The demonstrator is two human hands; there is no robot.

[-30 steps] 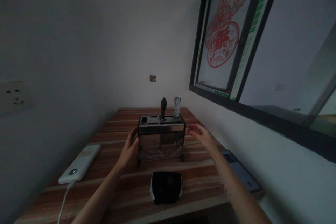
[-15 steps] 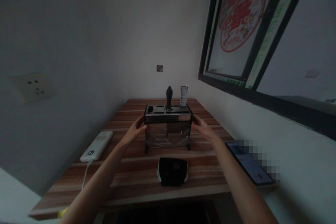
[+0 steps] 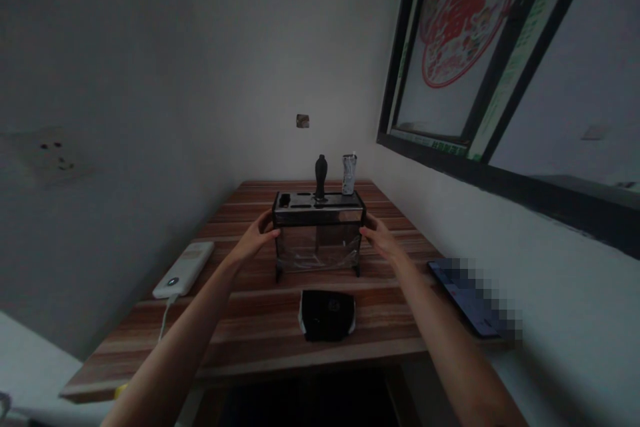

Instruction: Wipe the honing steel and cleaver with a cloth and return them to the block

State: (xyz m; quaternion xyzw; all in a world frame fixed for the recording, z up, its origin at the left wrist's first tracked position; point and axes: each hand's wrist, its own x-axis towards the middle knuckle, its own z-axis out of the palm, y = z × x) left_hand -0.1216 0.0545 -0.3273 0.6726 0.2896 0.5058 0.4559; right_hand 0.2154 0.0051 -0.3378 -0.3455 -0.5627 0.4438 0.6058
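Observation:
A clear-walled knife holder (image 3: pixel 318 240) with a slotted metal top stands on the wooden table (image 3: pixel 260 340). One black handle (image 3: pixel 321 177) sticks up from a slot. My left hand (image 3: pixel 256 240) grips the holder's left end, fingers curled round its top corner. At the opposite end, my right hand (image 3: pixel 379 235) presses against the side, fingers bent round the edge. The holder's feet rest on the table.
A small black device (image 3: pixel 327 314) lies in front of the holder. A white power bank (image 3: pixel 184 269) with a cable lies at the left, a phone (image 3: pixel 467 297) at the right edge. A small silver can (image 3: pixel 349 174) stands behind the holder. Walls close in on three sides.
My right hand came in from beside the holder and closed on its right end; my left hand slid up to the top corner. The view pulled back a little.

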